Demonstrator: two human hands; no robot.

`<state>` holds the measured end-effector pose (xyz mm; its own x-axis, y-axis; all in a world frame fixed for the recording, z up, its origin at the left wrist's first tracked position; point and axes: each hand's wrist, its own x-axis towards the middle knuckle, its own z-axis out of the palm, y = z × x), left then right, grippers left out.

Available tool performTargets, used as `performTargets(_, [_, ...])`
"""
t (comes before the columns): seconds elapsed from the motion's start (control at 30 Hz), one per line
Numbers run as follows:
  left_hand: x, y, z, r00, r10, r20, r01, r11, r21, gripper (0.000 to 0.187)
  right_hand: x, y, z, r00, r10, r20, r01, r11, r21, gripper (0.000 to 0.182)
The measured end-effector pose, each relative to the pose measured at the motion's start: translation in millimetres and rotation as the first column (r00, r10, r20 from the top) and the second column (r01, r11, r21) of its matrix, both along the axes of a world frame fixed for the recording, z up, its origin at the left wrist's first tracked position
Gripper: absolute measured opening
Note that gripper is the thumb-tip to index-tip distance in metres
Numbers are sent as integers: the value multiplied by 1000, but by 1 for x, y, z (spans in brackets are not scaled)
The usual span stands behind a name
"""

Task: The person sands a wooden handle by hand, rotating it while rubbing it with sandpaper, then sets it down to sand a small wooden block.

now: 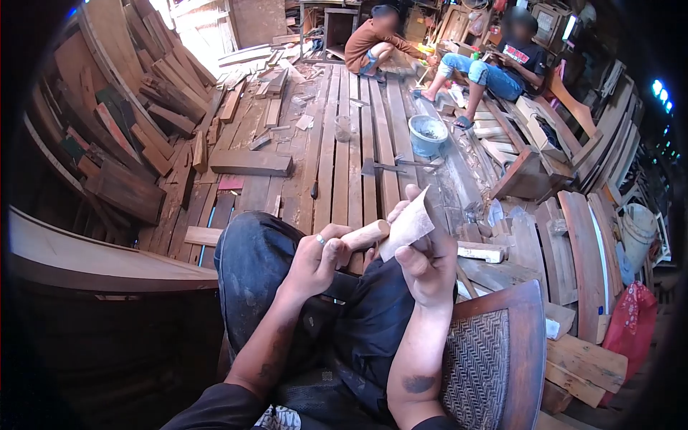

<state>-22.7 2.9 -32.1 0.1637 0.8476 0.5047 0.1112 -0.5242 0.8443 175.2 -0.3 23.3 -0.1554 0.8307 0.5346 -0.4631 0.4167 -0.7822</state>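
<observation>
My left hand (317, 264), with a ring on one finger, is closed around a short round piece of pale wood (365, 235). The wood's far end points right, toward my other hand. A folded sheet of sandpaper (411, 225) is gripped between the thumb and fingers of my right hand (433, 266). Its lower left edge lies right at the end of the wood. Both hands are above my lap, over dark trousers (254, 265).
Ahead on the plank floor (344, 165) lie a hatchet (383, 167) and a thick timber block (251, 163). A pale blue bucket (428, 136) stands beyond. Two people (373, 46) sit or squat farther back. Boards (154, 93) lean at left; a woven chair (479, 369) is at right.
</observation>
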Motion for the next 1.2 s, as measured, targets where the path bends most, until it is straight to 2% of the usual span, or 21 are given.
performTargets(0.07, [0,0,3,999,10,-44,-11,1000,-17,49,-6,-2,-5,998,18,-63,-22,997,-68,71])
performTargets(0.13, [0,2,-1,1000,18,-21,-19,1000,-17,50,-8,-3,-16,989,-2,149,27,986,-162,70])
performTargets(0.17, [-2,2,-2,1000,16,-25,-16,1000,-20,51,-4,1,-23,966,-31,258,72,986,-150,69])
performTargets(0.27, [-2,0,0,995,10,-98,-9,1000,6,52,-4,3,-4,998,4,-68,-2,1000,27,69])
performTargets(0.3, [-2,0,0,994,5,-111,-3,1000,20,52,-1,1,5,995,29,-91,-29,1000,6,69])
performTargets(0.4, [-1,1,-1,994,7,-105,-7,1000,8,48,-1,0,-22,999,-35,-20,31,986,-166,76])
performTargets(0.43, [-3,2,-6,997,11,-82,-11,1000,-6,46,2,1,-22,995,73,66,-56,972,-230,71])
performTargets(0.47, [-4,2,-8,998,16,-61,-18,1000,-21,45,1,1,-22,976,-10,216,44,987,-154,70])
performTargets(0.53, [-3,2,-7,997,2,-82,-1,1000,9,42,2,0,-13,997,75,20,-71,983,-171,69])
performTargets(0.6, [-2,2,-4,992,-24,-122,29,999,45,43,4,5,-1,998,36,-60,-31,997,72,70])
performTargets(0.63, [0,0,3,992,-16,-124,19,1000,22,43,5,7,-3,998,36,-61,-30,994,101,69])
performTargets(0.73, [-5,4,-6,994,-14,-107,16,1000,23,42,0,-2,-14,997,58,50,-46,973,-224,70])
performTargets(0.77, [-5,6,-9,994,-11,-109,15,999,34,42,3,2,-23,975,4,221,20,994,-108,70])
performTargets(0.87, [-6,0,-6,991,-12,-130,15,1000,24,44,1,1,-4,995,80,-64,-80,997,4,71])
performTargets(0.9, [-4,0,-2,990,-17,-140,20,1000,15,46,4,2,1,996,58,-61,-55,997,49,70])
performTargets(1.0, [-5,2,-2,992,3,-125,0,1000,21,47,2,1,-13,995,100,-18,-101,991,-89,70])
performTargets(1.03, [-6,3,-3,993,14,-113,-11,1000,27,47,-1,-1,-18,996,74,50,-65,986,-153,70])
performTargets(1.07, [-6,3,-3,995,10,-97,-8,1000,18,48,1,-1,-20,983,58,175,-34,990,-139,71])
performTargets(1.13, [-6,0,-2,997,3,-71,-4,1000,-8,48,0,-3,-14,994,109,30,-103,981,-163,72])
performTargets(1.2, [-6,2,-5,992,-7,-128,9,1000,12,49,3,0,1,994,89,-57,-88,996,29,71])
